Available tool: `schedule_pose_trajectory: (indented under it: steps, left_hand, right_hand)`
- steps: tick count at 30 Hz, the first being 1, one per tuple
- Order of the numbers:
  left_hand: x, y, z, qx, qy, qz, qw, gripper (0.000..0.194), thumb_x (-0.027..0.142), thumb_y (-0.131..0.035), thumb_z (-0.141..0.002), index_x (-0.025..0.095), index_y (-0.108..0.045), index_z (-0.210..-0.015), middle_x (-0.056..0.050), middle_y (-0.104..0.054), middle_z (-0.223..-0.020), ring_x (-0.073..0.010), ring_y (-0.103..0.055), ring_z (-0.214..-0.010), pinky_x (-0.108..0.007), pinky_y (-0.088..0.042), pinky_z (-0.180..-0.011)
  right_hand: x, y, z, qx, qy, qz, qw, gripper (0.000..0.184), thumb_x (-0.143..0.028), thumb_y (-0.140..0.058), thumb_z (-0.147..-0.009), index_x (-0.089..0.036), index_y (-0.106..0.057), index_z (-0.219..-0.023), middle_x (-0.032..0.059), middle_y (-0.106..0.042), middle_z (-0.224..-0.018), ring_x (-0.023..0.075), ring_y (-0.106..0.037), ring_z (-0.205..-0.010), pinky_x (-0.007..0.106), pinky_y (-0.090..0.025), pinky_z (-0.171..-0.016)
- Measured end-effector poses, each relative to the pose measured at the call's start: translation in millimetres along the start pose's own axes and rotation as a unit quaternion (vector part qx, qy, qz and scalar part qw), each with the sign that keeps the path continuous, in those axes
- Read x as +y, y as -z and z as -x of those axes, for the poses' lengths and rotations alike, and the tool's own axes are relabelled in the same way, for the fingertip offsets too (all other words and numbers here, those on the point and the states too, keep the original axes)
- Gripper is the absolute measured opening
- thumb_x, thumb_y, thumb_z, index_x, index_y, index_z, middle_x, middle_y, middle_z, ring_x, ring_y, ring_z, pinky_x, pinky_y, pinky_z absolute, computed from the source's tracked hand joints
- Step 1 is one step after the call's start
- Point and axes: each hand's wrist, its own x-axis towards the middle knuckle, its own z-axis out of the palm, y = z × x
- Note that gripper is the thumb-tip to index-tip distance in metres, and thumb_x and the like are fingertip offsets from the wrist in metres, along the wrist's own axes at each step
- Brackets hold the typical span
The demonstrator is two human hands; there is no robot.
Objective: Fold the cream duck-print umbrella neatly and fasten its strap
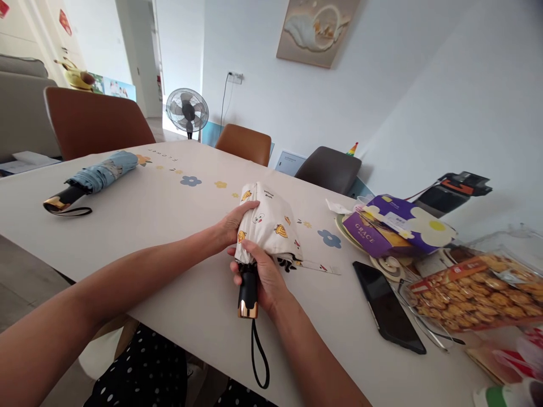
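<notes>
Here, left hand (232, 226) just beyond right hand (270, 277), both reaching forward, fingers curled around white umbrella (271, 229).

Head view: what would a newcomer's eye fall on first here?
The white patterned umbrella, held mid-picture in the left hand and right hand, would likely stand out first. Next come the rolled blue umbrella on the left of the table and the purple box on its right.

"GRACE" on purple box (396, 226) | "Flower" — apparently — on tablecloth (169, 206) | white umbrella (269, 223): print too small to read
</notes>
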Motion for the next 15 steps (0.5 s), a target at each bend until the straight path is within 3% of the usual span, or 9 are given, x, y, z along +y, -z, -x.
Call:
schedule_pose_trajectory:
  steps: [2, 4, 7, 9, 11, 13, 15]
  left_hand:
    - [-2, 5.3, -6, 0.007, -0.02, -0.031, 0.999, 0.04, 0.045, -0.063, -0.067, 0.013, -0.058, -0.092, -0.011, -0.069, -0.081, -0.0267, -0.065, -0.081, -0.037, -0.052, -0.076]
    - [-4, 11.6, -14, 0.053, -0.06, -0.099, 0.992, 0.039, 0.043, -0.066, -0.065, 0.013, -0.058, -0.088, -0.012, -0.068, -0.082, -0.0263, -0.064, -0.082, -0.036, -0.052, -0.076]
    - [-2, 18.2, -21, 0.15, -0.147, -0.235, 0.949, 0.033, 0.036, -0.066, -0.064, 0.013, -0.058, -0.086, -0.014, -0.066, -0.09, -0.0279, -0.061, -0.091, -0.035, -0.049, -0.077]
    - [1, 17.4, -21, 0.207, -0.248, -0.323, 0.89, 0.031, 0.029, -0.064, -0.064, 0.016, -0.057, -0.092, -0.011, -0.062, -0.105, -0.0275, -0.053, -0.107, -0.035, -0.043, -0.088]
    - [6, 10.4, -20, 0.225, -0.346, -0.416, 0.81, 0.033, 0.022, -0.061, -0.066, 0.021, -0.056, -0.098, -0.007, -0.057, -0.114, -0.0251, -0.046, -0.115, -0.034, -0.036, -0.096]
    - [9, -3.1, -20, 0.175, -0.384, -0.529, 0.737, 0.028, 0.02, -0.055, -0.068, 0.023, -0.059, -0.096, -0.006, -0.059, -0.11, -0.0243, -0.05, -0.11, -0.035, -0.035, -0.097]
    - [9, -21.0, -23, 0.066, -0.366, -0.623, 0.688, 0.022, 0.019, -0.051, -0.07, 0.024, -0.063, -0.087, -0.005, -0.063, -0.103, -0.0244, -0.054, -0.102, -0.036, -0.035, -0.095]
  right_hand:
    - [-1, 1, -1, 0.014, -0.003, -0.003, 1.0, 0.027, -0.031, -0.068, -0.068, -0.014, -0.058, -0.086, 0.0013, -0.059, -0.072, 0.0066, -0.048, -0.045, 0.017, -0.039, -0.031]
    - [-2, 1, -2, 0.038, -0.01, -0.011, 0.999, 0.023, -0.029, -0.067, -0.068, -0.015, -0.056, -0.083, -0.0009, -0.056, -0.068, 0.0053, -0.045, -0.043, 0.016, -0.038, -0.031]
    - [-3, -1, -2, 0.073, -0.039, -0.004, 0.997, 0.018, -0.025, -0.065, -0.068, -0.015, -0.054, -0.078, -0.0036, -0.049, -0.057, 0.006, -0.043, -0.041, 0.017, -0.039, -0.03]
    - [-3, -2, -1, 0.082, -0.046, 0.003, 0.996, 0.016, -0.024, -0.064, -0.069, -0.015, -0.053, -0.075, -0.0042, -0.046, -0.054, 0.0064, -0.042, -0.04, 0.018, -0.04, -0.031]
    - [-1, -2, -1, 0.083, -0.046, 0.004, 0.996, 0.015, -0.023, -0.063, -0.069, -0.014, -0.053, -0.073, -0.0026, -0.049, -0.057, 0.0067, -0.044, -0.041, 0.02, -0.042, -0.032]
    - [0, -2, -2, 0.083, -0.048, 0.003, 0.995, 0.015, -0.023, -0.063, -0.069, -0.013, -0.053, -0.072, -0.0005, -0.052, -0.061, 0.0075, -0.047, -0.043, 0.021, -0.045, -0.034]
    - [2, 0, -4, 0.074, -0.05, -0.004, 0.996, 0.014, -0.022, -0.063, -0.07, -0.012, -0.054, -0.074, 0.0001, -0.054, -0.063, 0.0081, -0.049, -0.044, 0.022, -0.047, -0.036]
